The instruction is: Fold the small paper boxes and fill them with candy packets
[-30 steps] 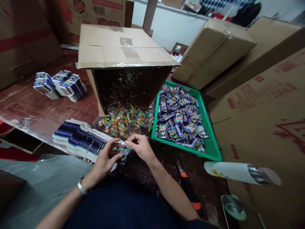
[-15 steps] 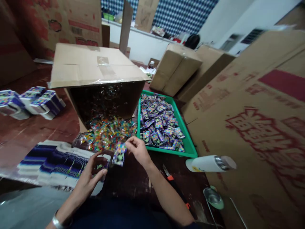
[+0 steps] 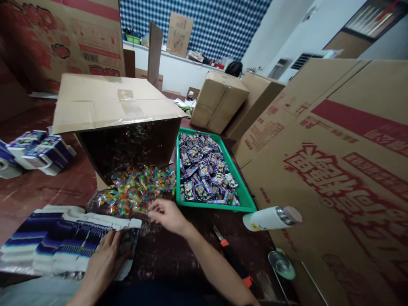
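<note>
My left hand (image 3: 106, 257) rests at the near right end of a row of flattened purple-and-white cartons (image 3: 68, 233), its fingers curled over the endmost one. My right hand (image 3: 167, 216) is over the dark red table just in front of a heap of clear bags of colourful candy (image 3: 135, 189). Its fingertips are pinched together, and whatever lies between them is too small to make out. The candy bags spill from a cardboard box (image 3: 123, 100) lying on its side. To the right, a green tray (image 3: 216, 207) holds many small purple packets (image 3: 204, 168).
A white flask (image 3: 270, 218) lies by the tray's near corner, with an orange-and-black cutter knife (image 3: 231, 255) closer to me. A strainer-like cup (image 3: 282, 264) stands beside a large printed carton (image 3: 334, 170). Made-up purple boxes (image 3: 47, 153) sit at left.
The small purple packet my right hand held is no longer seen in it; that hand has moved slightly left towards the candy. My left hand has come down onto the cartons. The camera view has shifted.
</note>
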### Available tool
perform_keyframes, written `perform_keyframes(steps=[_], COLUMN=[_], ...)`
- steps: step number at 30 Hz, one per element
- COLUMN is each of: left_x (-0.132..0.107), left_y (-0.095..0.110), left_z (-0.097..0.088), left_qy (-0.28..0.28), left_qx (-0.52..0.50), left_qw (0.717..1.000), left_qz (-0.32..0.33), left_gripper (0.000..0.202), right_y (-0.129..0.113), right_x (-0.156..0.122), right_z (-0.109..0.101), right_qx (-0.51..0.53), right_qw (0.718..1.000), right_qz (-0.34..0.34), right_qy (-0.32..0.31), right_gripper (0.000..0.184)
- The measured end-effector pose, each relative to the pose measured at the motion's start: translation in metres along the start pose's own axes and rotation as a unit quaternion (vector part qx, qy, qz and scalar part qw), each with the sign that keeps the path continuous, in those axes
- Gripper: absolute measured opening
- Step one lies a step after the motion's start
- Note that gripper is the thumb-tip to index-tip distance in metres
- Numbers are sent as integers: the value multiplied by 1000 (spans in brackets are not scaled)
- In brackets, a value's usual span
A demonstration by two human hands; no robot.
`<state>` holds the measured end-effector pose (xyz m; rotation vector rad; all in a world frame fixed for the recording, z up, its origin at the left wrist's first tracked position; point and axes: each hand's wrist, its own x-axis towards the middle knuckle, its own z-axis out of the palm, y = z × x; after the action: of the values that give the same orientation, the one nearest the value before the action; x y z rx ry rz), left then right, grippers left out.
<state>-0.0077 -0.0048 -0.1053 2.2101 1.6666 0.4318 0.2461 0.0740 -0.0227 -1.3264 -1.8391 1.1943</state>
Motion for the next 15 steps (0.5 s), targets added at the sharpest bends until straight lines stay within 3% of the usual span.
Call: perform_keyframes(steps=[4,8,11,15], left_x=[-4,-7,-8,-10], left_y=[8,18,21,22], left_z=[0,-6,-10,-10], left_qy=[65,49,54,62], left_qx=[49,51,48,50], left_qw=[997,997,997,997], left_qz=[5,8,-3,-6], left_gripper=[39,43,47,49], right_y=[-3,2,6,7], right_x=[-16,-19,-17,-14], right_z=[42,55,61,66], right_qx=[-111,-191,-234,-234], right_qw=[994,979,970,971], right_qz=[4,18,31,38], right_qy=[-25,-75,-63,-42], right_gripper=[27,30,41,33])
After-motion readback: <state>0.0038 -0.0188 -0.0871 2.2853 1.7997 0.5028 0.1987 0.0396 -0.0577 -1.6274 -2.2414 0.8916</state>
